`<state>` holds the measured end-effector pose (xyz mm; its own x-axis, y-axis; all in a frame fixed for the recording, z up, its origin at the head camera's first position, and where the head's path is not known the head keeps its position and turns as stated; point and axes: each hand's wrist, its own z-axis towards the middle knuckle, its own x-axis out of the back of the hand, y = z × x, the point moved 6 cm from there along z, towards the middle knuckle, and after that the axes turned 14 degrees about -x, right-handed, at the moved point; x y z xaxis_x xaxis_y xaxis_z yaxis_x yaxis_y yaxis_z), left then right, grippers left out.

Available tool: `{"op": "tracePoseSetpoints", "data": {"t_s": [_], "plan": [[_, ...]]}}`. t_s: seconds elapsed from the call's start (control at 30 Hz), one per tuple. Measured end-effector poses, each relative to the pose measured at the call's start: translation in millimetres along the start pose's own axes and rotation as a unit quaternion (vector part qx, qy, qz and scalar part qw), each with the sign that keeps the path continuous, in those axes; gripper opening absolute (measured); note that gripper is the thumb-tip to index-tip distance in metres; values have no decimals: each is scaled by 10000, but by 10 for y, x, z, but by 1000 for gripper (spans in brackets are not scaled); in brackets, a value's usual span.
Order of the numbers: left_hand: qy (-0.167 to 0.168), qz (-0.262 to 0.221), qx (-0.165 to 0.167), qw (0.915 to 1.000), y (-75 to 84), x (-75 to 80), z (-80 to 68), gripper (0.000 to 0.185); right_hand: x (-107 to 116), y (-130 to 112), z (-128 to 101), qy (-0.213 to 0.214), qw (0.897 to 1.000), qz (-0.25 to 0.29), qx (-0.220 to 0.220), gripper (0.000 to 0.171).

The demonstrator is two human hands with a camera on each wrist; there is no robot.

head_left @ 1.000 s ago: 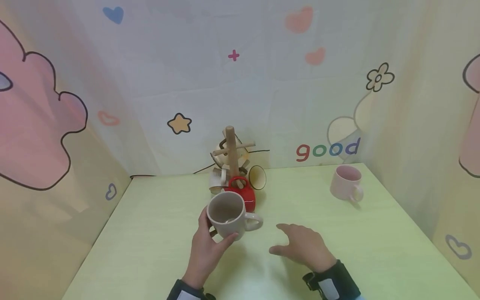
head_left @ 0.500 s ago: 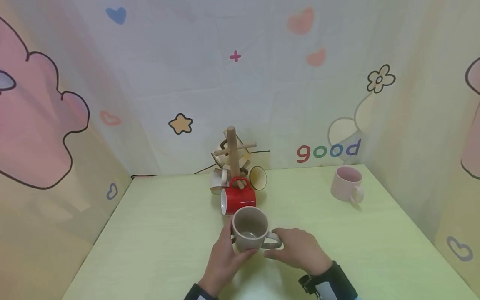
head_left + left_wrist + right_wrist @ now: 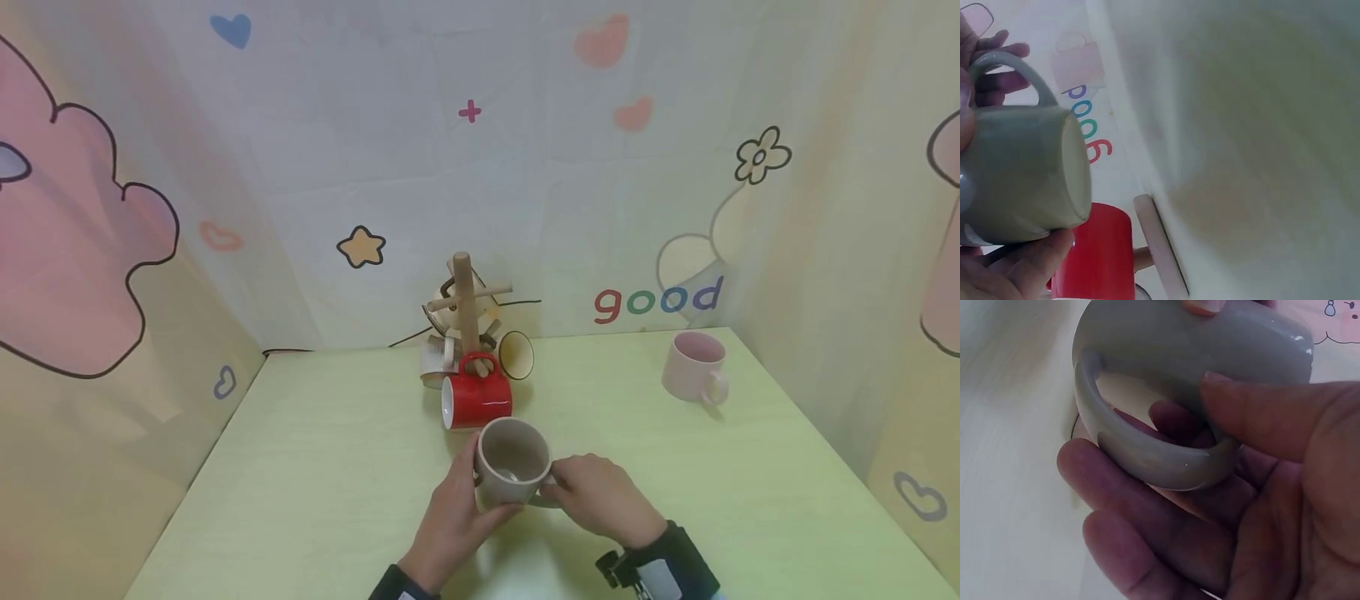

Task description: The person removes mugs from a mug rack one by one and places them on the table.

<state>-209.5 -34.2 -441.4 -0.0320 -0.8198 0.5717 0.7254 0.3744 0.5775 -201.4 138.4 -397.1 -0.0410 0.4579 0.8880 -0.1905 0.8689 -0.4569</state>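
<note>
the grey-beige ceramic mug [image 3: 513, 471] was held above the pale green table [image 3: 315, 467], near its front middle, mouth tilted toward the camera. the left hand [image 3: 453, 517] curled round the mug's body from the left and below. the right hand [image 3: 603, 500] had its fingers [image 3: 1147, 506] curled under and through the mug's handle [image 3: 1147, 456], with the thumb on top.

just behind the mug lay a glossy red mug [image 3: 477, 398] on its side at the foot of a wooden mug tree [image 3: 467, 304], where a few cream and brown-rimmed cups [image 3: 516, 354] hung. a pink mug [image 3: 694, 367] stood upright well apart at the far right of the table. a curtain printed with hearts and the word good [image 3: 658, 300] closed off the back.

compared with a second ago, the mug had moved right and nearer the red one, and the right hand, then spread open over the table, had come onto the handle.
</note>
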Motion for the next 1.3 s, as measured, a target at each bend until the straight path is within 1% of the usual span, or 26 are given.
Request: {"op": "tracePoseSetpoints", "data": {"t_s": [0.1,0.2,0.3,0.4,0.47,0.6,0.7,0.87,1.0,1.1,1.23,1.3], "plan": [[-121,-141,121,9998,-3,1,21,100,21,7,4,-40,9999,98,75,11],[-317,-297,341,9985,-20,-2,42,98,27,16,5,-125,9996,240,58,13],[-541,-301,556,9965,-38,-6,53,98,18,29,3,-241,9989,400,-8,16],[-740,-28,642,9952,-47,-5,53,99,12,39,-4,-318,9982,513,-63,17],[-847,211,654,9940,-40,5,56,99,21,36,-10,-291,9983,510,-52,18],[-988,504,606,9920,-25,48,87,96,55,44,-20,-152,9993,356,-15,21],[-1103,738,630,9892,-29,100,104,95,82,76,-25,-39,9997,222,-79,23],[-1366,1195,901,9793,-87,186,81,91,101,160,-14,93,9991,137,-382,25],[-1556,1475,1103,9705,-151,255,43,85,106,229,2,75,9973,195,-708,23],[-1712,1670,1285,9624,-202,314,20,83,122,282,15,80,9959,201,-874,21],[-1920,1873,1581,9503,-274,386,-2,83,162,364,27,173,9948,157,-993,20],[-1962,1954,1700,9457,-304,427,-10,83,186,421,29,206,9937,159,-1094,21]]}}
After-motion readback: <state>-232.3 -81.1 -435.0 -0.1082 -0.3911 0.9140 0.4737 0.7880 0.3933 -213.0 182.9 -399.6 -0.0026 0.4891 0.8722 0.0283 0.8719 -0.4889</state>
